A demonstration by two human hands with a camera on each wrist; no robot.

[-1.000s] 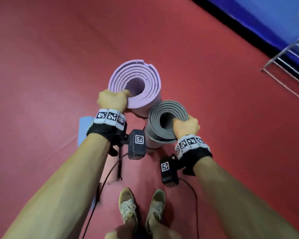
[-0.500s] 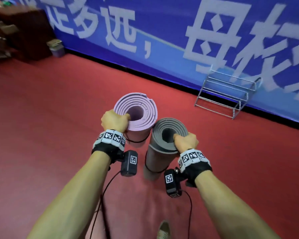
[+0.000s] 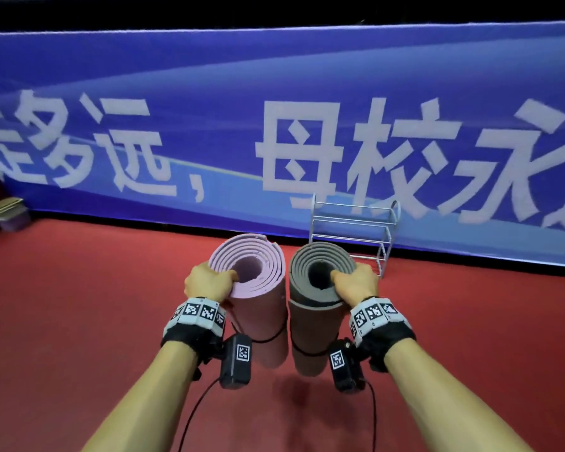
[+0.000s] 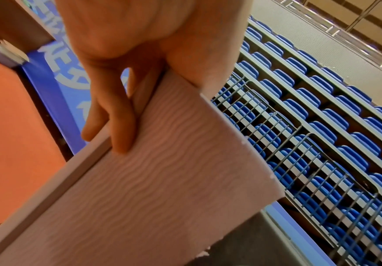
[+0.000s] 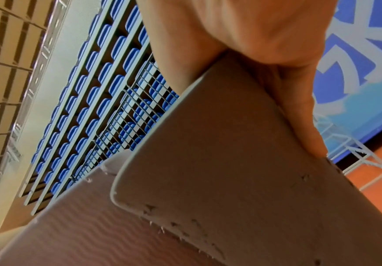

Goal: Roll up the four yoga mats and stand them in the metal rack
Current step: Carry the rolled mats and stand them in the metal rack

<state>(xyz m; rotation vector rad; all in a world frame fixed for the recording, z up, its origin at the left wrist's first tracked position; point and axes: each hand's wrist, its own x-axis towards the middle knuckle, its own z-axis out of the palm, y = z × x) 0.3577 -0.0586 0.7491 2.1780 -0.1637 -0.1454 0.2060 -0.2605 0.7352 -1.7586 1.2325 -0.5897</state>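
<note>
Two rolled mats hang upright, side by side above the red floor (image 3: 79,321) in the head view: left hand (image 3: 209,283) grips the purple mat (image 3: 252,288), right hand (image 3: 353,283) the grey mat (image 3: 317,288), thumbs hooked into the cores, fingers hidden behind; the grey roll partly hides the metal rack (image 3: 356,230); left wrist view shows fingers (image 4: 119,126) curled on the mat's ribbed skin; right wrist view shows only blurred palm, fingertips cut off.

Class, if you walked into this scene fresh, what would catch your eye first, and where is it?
Two rolled yoga mats held upright side by side at centre: the lilac mat gripped by the left hand, the grey mat by the right hand. Behind them, the metal rack stands on the red floor against a blue banner with large white characters.
</note>
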